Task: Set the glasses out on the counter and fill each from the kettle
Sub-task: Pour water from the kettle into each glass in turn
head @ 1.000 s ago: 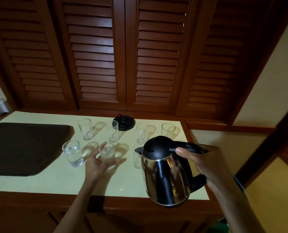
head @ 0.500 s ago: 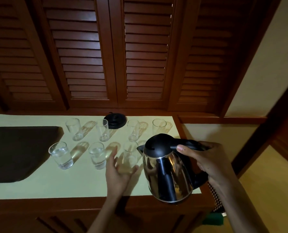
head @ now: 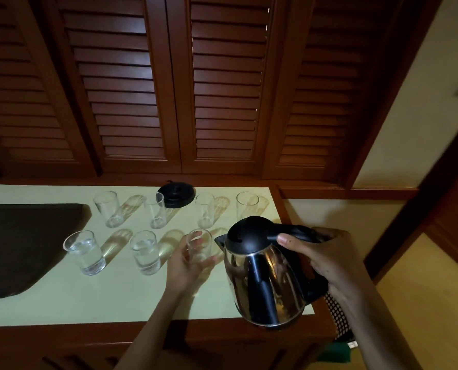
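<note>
Gleaming steel kettle [head: 265,279], clear glass [head: 199,245]

On the tabletop [head: 115,297], two glasses [head: 145,252] stand left of the left hand [head: 187,265], four behind it; the kettle [head: 262,273] hangs at its right.

— What is hidden behind the kettle [head: 265,273]?
— The counter's [head: 115,297] right corner is covered, and the fourth back glass [head: 246,206] is partly masked.
— And left of the kettle?
— The dark tray [head: 22,247] is cut off by the frame edge.
</note>
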